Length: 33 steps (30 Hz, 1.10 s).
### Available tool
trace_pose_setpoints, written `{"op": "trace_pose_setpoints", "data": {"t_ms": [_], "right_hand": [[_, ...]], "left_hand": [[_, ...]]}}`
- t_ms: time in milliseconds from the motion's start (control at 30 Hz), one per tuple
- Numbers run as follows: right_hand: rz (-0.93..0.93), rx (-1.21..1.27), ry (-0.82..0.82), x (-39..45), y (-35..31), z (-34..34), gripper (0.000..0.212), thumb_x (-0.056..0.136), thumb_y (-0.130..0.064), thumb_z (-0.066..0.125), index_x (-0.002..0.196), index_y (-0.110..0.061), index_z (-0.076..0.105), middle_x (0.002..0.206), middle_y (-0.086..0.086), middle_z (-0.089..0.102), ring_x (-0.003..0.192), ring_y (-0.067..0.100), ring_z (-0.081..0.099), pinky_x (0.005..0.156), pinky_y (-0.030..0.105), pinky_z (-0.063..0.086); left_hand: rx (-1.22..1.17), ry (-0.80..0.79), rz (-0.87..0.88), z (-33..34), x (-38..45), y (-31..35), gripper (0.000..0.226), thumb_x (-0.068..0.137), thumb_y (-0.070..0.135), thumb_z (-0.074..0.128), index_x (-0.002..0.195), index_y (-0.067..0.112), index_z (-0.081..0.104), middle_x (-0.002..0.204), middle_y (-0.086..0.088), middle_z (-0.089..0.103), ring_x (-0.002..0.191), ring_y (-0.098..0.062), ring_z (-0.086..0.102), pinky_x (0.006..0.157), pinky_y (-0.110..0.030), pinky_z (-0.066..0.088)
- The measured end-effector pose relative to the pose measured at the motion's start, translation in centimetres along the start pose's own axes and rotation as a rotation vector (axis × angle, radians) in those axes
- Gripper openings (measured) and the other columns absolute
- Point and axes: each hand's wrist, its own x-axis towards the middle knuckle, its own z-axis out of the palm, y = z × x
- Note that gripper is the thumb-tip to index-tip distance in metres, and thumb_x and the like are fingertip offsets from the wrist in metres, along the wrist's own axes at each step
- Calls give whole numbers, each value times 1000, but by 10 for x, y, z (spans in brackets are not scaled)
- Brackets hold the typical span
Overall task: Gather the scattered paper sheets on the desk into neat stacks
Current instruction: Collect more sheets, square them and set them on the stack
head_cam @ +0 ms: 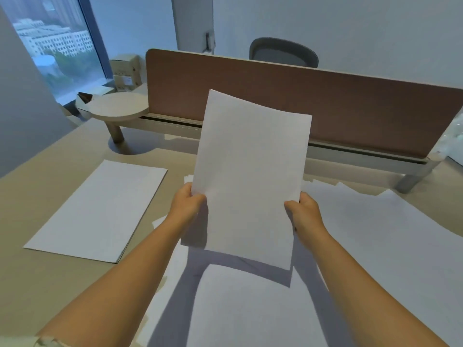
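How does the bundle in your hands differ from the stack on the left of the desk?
The held sheets are raised upright off the desk, gripped by left hand and right hand; the left stack lies flat, untouched. The held sheets curl at the top; the left stack is flat and squared. Both are plain white paper.

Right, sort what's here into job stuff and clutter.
Job: held sheets in left hand and right hand; neat stack; loose sheets.
Clutter: divider, round shelf, chair, boxes.
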Motion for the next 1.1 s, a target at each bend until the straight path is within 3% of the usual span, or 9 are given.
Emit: {"op": "trace_pose_setpoints", "data": {"t_ms": [67,100,167,300,500,700,833,967,1100], "right_hand": [[19,-47,-44,1,-5,19,17,90,1,41,95,1,58,103,33,59,93,44,58,84,46,52],[31,-76,-76,4,-8,33,17,89,1,40,94,6,56,91,31,58,80,41,59,74,41,53],[69,-123,-123,7,-12,52,17,85,4,38,72,-2,47,68,17,46,55,25,41,55,28,37],[124,-182,-213,21,-12,116,29,76,11,37,56,-10,32,74,14,41,67,26,37,63,33,33],[184,-246,-309,30,-12,220,33,80,13,40,58,-10,35,60,8,41,52,21,40,53,30,39],[243,-245,-369,36,-1,304,38,83,15,40,56,-11,32,59,6,39,50,19,44,48,26,47],[270,-233,-329,37,16,333,40,84,14,47,53,-9,35,61,7,40,55,22,47,73,47,56],[288,-189,-265,40,22,331,32,84,13,51,59,-7,44,64,9,45,55,20,48,52,28,52],[247,-154,-234,39,16,312,31,85,11,47,60,-7,44,68,14,50,56,23,50,50,26,46]], "left_hand": [[36,58,-10,-21,2,-3,33,93,5,42,125,6,49,110,-7,53,96,-24,49,82,-34,42],[55,89,-21,-36,7,-7,33,94,5,41,126,5,48,110,-8,52,98,-25,49,84,-35,43],[101,118,-59,-56,14,-14,31,95,7,39,125,3,47,117,-11,53,99,-27,49,87,-37,44],[143,152,-161,-115,44,-44,28,95,7,37,119,0,49,111,-13,54,97,-28,50,82,-35,43],[251,144,-246,-208,100,-85,14,88,-3,37,82,5,47,91,-13,51,82,-26,46,65,-29,35],[364,167,-313,-267,131,-129,31,89,-6,34,118,1,45,111,-18,54,89,-25,45,73,-31,36],[417,176,-340,-282,138,-148,33,89,-8,37,119,3,46,116,-15,55,91,-23,46,75,-30,37],[463,184,-281,-288,139,-155,37,83,-6,51,119,4,49,121,-15,53,104,-28,53,82,-31,43],[410,203,-191,-277,133,-139,36,90,2,51,126,2,48,133,-14,47,120,-26,50,93,-30,41]]}}
